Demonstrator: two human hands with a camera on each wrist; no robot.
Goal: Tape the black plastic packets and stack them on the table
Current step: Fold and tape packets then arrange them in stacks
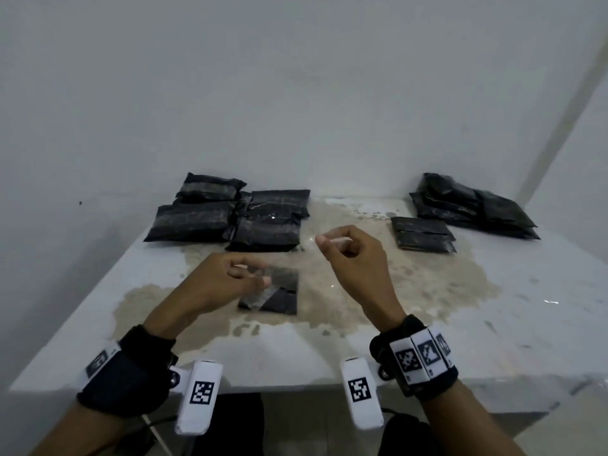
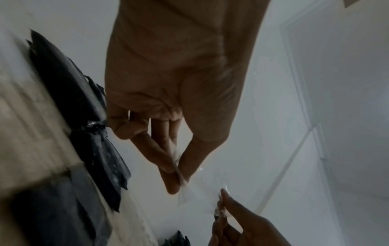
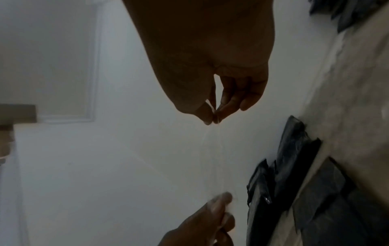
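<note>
Far-left group (image 1: 227, 217): several black packets lie overlapping near the table's (image 1: 513, 324) far-left corner, glossy bands across them that look like tape; I judge these done, though more heaped than neatly stacked.
Left hand (image 1: 227, 278): held over the middle of the table, forefinger and thumb pinching one end of a clear strip of tape (image 2: 200, 198); the other fingers are loosely curled.
Packet in hand's reach (image 1: 271, 292): one small black packet lies flat mid-table, below and between the hands, with a pale shiny patch on its near-left part; whether that is tape already stuck or the held strip seen against it, I cannot tell.
Right hand (image 1: 352, 255): raised just right of centre, fingertips pinched on the strip's other end.
Small right pile (image 1: 422, 238): two or so flat packets stacked right of centre.
Far-right heap (image 1: 473, 205): more packets by the far-right corner, likely awaiting tape.
Progress: roughly midway; the strip is not yet pressed down.
</note>
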